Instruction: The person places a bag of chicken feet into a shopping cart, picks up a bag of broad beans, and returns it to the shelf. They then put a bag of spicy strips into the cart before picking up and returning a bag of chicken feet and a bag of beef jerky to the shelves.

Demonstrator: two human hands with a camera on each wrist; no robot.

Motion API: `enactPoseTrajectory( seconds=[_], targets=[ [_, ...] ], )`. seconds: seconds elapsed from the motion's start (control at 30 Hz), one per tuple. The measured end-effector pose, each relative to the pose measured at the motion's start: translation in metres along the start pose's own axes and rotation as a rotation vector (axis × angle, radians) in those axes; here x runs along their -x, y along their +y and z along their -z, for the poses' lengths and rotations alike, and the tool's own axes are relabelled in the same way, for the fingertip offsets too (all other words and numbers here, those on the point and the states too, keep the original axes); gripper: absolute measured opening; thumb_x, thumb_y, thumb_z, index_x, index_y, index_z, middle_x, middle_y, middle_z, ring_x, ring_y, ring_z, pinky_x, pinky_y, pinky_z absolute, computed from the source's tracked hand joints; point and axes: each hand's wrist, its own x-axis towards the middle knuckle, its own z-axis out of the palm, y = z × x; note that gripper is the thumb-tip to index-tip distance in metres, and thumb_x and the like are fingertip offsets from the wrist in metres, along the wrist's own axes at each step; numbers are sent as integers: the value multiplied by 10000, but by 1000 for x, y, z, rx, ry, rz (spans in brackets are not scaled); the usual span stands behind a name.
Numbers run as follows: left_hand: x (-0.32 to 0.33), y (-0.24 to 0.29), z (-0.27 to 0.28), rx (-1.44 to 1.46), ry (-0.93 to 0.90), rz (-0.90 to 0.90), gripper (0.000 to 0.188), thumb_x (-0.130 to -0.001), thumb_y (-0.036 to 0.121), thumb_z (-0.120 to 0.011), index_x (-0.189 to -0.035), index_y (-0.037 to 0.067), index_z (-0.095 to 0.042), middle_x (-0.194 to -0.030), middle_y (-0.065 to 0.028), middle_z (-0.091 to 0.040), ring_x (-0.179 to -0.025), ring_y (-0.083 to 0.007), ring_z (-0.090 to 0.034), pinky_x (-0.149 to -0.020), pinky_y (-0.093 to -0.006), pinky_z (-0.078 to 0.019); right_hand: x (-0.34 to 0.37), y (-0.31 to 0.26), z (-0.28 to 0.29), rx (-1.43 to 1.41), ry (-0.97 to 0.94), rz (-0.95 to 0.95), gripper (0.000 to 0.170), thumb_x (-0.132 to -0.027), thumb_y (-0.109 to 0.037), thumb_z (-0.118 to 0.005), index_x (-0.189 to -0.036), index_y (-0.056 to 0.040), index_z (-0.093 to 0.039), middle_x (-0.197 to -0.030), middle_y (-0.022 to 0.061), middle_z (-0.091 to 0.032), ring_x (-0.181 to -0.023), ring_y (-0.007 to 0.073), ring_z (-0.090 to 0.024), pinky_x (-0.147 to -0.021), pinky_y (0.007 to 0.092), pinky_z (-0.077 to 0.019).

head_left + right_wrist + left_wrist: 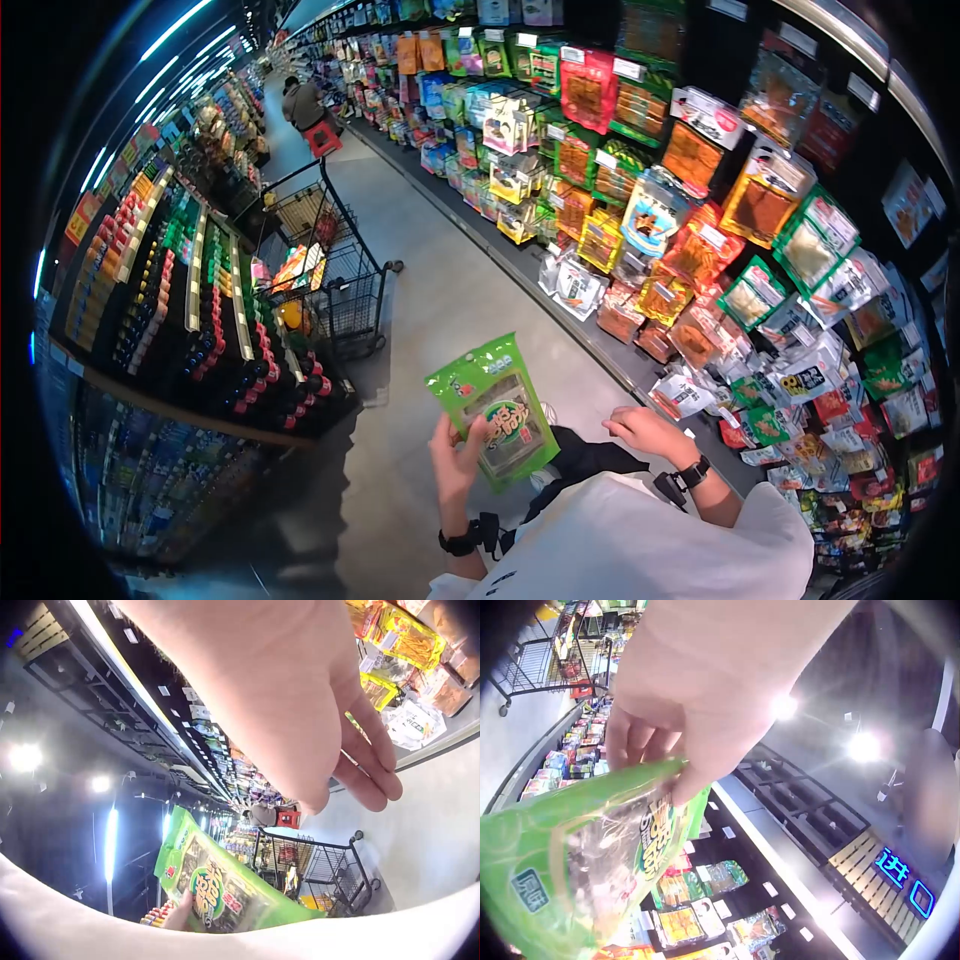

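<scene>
My left hand (pixel 458 465) grips the side edge of a green snack packet (pixel 508 420), thumb on its front. The packet has a clear window with dark contents, and a round green logo with lettering. In the left wrist view the hand (pixel 697 690) pinches the packet (pixel 577 862) by its edge, with the fingers partly hidden behind. My right hand (pixel 650 435) is held in the air to the right of the packet, with nothing in it. Its fingers hang loosely bent in the right wrist view (pixel 367 765).
Hanging snack packets (pixel 690 160) fill the rack along the right. A black wire shopping cart (pixel 340 290) with goods stands in the aisle, beside shelves of bottles (pixel 190 300). Farther off, a person (pixel 302 103) is by a red stool (pixel 322 138).
</scene>
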Motion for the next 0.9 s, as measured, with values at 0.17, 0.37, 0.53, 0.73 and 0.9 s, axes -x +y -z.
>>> enactPoseTrajectory(
  seconds=[0.17,0.37,0.53,0.73,0.9],
  targets=[
    [-51,6,9,133,110,-77,307,-984,143,-674,-1224,-25,-583,-1039,-85,-738,-921,-92,-670,-815,-264,-528,-66,12,1,-24,-4,32,401,-1051,-281,-527,-853,34,-676,-868,184,-650,-819,397,-633,-764,459,-503],
    [-151,13,18,-274,12,-28,281,-992,146,-656,-1216,-17,-604,-974,-100,-742,-895,-113,-681,-754,-275,-522,-179,47,7,-7,-67,91,381,-1023,-291,-567,-812,14,-654,-840,199,-625,-794,410,-617,-742,471,-495],
    [-277,26,-16,-376,-127,-171,285,-995,156,-651,-1214,-19,-598,-946,-125,-731,-881,-136,-685,-745,-304,-525,-268,63,53,-66,69,52,337,-987,-282,-619,-822,12,-627,-839,189,-621,-786,405,-613,-720,471,-495],
    [-440,-5,-70,-95,-287,-165,300,-1006,162,-650,-1235,-24,-593,-988,-37,-714,-891,-131,-651,-820,-293,-507,-334,95,110,-99,233,-24,281,-956,-247,-661,-828,-5,-598,-812,179,-608,-784,400,-604,-703,470,-487],
    [-571,-10,-101,-151,-454,-3,266,-1002,151,-671,-1215,3,-610,-1053,-13,-704,-932,-90,-636,-822,-252,-497,-362,113,139,-124,332,-163,327,-962,-253,-654,-764,-11,-555,-743,176,-577,-749,416,-583,-681,483,-475]
  ],
)
